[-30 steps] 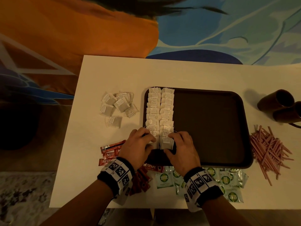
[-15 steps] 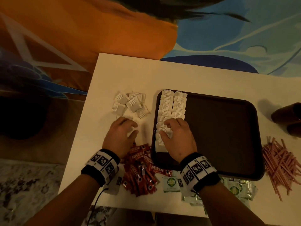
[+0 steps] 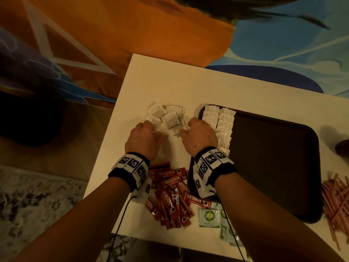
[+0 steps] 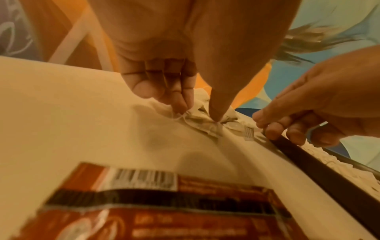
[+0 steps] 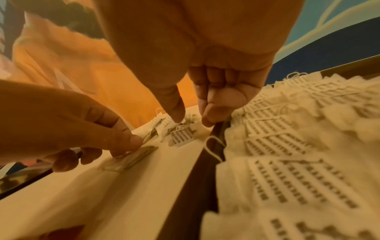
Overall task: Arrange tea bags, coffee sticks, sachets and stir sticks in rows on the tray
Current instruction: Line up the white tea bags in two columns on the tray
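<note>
A dark tray (image 3: 273, 167) holds two rows of white tea bags (image 3: 219, 125) along its left side. Loose tea bags (image 3: 166, 118) lie in a pile on the table left of the tray. My left hand (image 3: 149, 131) is at the pile's near left edge, and its thumb and fingertips pinch a tea bag (image 4: 197, 118) lying on the table. My right hand (image 3: 188, 129) hovers over the pile's right edge beside the tray rim. Its thumb (image 5: 176, 113) touches a loose tea bag (image 5: 180, 134); its curled fingers (image 5: 213, 113) hold nothing.
Red coffee sticks (image 3: 170, 195) are heaped near the table's front edge, under my left wrist. Green sachets (image 3: 209, 214) lie in front of the tray. Pink stir sticks (image 3: 336, 201) are piled right of it, and a dark cup (image 3: 342, 148) stands at the far right.
Both hands have left the tea bag rows on the tray and moved left to the loose pile. The left hand has taken hold of a tea bag there.
</note>
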`<state>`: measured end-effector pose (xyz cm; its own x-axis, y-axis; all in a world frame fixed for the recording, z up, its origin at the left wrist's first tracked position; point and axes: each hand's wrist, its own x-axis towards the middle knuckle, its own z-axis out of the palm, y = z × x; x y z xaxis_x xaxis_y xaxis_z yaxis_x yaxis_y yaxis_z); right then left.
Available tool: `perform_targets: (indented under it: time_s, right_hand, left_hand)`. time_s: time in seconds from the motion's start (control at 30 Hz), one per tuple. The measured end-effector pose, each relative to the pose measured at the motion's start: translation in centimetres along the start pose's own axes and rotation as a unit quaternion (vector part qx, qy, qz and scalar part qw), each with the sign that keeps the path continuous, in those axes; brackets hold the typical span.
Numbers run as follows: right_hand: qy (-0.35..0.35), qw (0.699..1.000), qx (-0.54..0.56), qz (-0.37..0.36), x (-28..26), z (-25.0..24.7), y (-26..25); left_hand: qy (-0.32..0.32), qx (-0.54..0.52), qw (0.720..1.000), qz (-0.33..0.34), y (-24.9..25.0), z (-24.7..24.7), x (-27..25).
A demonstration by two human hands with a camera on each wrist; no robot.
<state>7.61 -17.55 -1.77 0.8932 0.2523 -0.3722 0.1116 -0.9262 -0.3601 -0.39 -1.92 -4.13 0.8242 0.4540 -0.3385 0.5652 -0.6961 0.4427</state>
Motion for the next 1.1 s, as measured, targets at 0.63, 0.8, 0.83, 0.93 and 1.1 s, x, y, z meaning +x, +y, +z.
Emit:
perform_targets:
  time_s: [0.63,0.8,0.83,0.93,1.1]
  right_hand:
    - [-0.021,0.996,-0.053,-0.068,-0.2,0.7,0.0]
    - [0.004,0.997,-0.01,-0.072,0.2,1.2,0.4]
    - [0.007,0.997,0.001,-0.078,0.1,1.2,0.6]
    - [0.019,0.994,0.053,-0.095,-0.4,0.9,1.3]
    - [0.027,0.988,0.133,-0.074,-2.4,0.0,3.4]
  left_hand:
    - [-0.056,-0.015,0.998,0.028,0.6,0.5,0.5]
    - [-0.086,-0.012,0.992,0.093,0.1,1.0,0.3]
    - [-0.088,-0.01,0.99,0.109,0.0,1.1,0.2]
    - [-0.087,-0.022,0.986,0.139,-0.5,1.0,-0.2]
    - [-0.077,-0.044,0.981,0.173,0.0,0.9,-0.5]
